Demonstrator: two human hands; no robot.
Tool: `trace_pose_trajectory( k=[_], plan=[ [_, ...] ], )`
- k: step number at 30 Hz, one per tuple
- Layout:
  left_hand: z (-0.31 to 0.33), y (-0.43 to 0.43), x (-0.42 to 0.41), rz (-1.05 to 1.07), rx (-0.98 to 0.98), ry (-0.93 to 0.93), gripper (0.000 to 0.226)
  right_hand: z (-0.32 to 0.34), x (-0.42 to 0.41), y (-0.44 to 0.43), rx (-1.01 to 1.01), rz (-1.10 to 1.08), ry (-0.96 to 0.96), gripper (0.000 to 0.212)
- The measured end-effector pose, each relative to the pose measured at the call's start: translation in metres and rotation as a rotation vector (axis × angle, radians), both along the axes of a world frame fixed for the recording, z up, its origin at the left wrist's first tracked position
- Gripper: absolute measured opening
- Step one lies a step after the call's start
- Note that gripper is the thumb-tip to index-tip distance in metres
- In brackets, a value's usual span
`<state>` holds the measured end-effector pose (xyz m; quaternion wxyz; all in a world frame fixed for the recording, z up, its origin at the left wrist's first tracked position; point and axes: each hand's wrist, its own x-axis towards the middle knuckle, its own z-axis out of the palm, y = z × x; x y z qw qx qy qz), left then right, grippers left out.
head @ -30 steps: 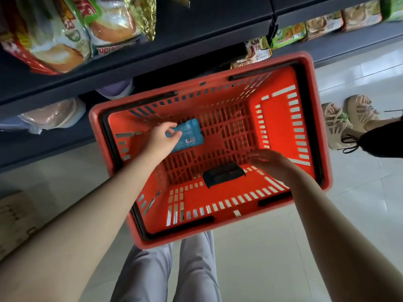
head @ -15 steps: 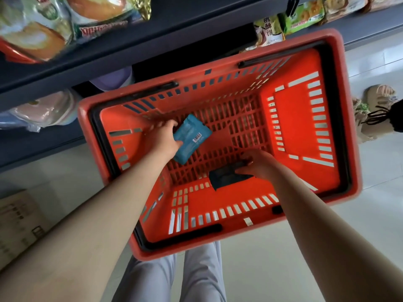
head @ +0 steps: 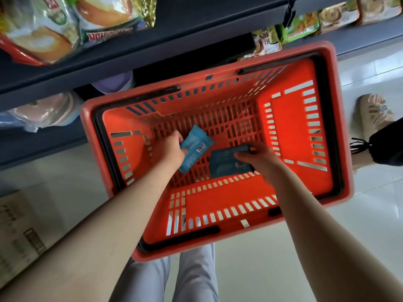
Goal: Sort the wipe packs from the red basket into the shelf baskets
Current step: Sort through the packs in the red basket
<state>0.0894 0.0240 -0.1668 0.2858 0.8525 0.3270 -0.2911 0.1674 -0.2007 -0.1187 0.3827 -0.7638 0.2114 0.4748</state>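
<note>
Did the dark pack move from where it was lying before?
Yes. The right hand grips the dark pack and has tipped it up off the floor of the red basket, where it lay flat by the near wall.

Red slotted basket [head: 290, 131], light blue barcoded pack [head: 195, 147], darker teal pack [head: 224, 164].

Wipe packs [head: 194, 144] in both hands [head: 169, 150]

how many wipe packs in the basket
2. The light blue pack is gripped by the left hand, the darker teal pack by the right hand, both inside the red basket. None looks hidden.
</note>
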Motion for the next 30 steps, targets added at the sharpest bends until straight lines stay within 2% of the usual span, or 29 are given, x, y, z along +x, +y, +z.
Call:
trace_pose_trajectory(
  k=[4, 7, 11, 13, 18, 21, 25, 30],
  plan=[
    [0.038, -0.006, 0.001, 0.29, -0.219, -0.1, 0.037, 0.054, 0.002, 0.003, 0.161, -0.406, -0.103, 0.04],
    [0.11, -0.004, 0.001, 0.544, -0.533, -0.23, 0.004, 0.118, -0.002, 0.008, 0.377, -0.653, -0.232, 0.051],
    [0.253, -0.013, -0.008, 0.7, -0.896, -0.401, 0.011, 0.231, -0.023, 0.026, 0.549, -0.705, -0.333, 0.042],
    [0.326, -0.02, -0.017, 0.724, -1.029, -0.462, 0.016, 0.288, -0.041, 0.037, 0.552, -0.654, -0.367, 0.051],
    [0.479, -0.025, -0.056, 0.65, -0.934, -0.701, 0.018, 0.416, -0.082, 0.059, 0.558, -0.377, -0.524, 0.053],
    [0.542, -0.018, -0.078, 0.616, -0.903, -0.829, 0.017, 0.473, -0.092, 0.076, 0.626, -0.261, -0.578, 0.055],
    [0.597, 0.006, -0.097, 0.621, -0.864, -0.982, 0.016, 0.532, -0.097, 0.109, 0.789, -0.156, -0.571, 0.054],
    [0.638, 0.06, -0.113, 0.581, -0.791, -1.089, 0.014, 0.58, -0.112, 0.168, 0.889, -0.049, -0.604, 0.058]
  ],
)
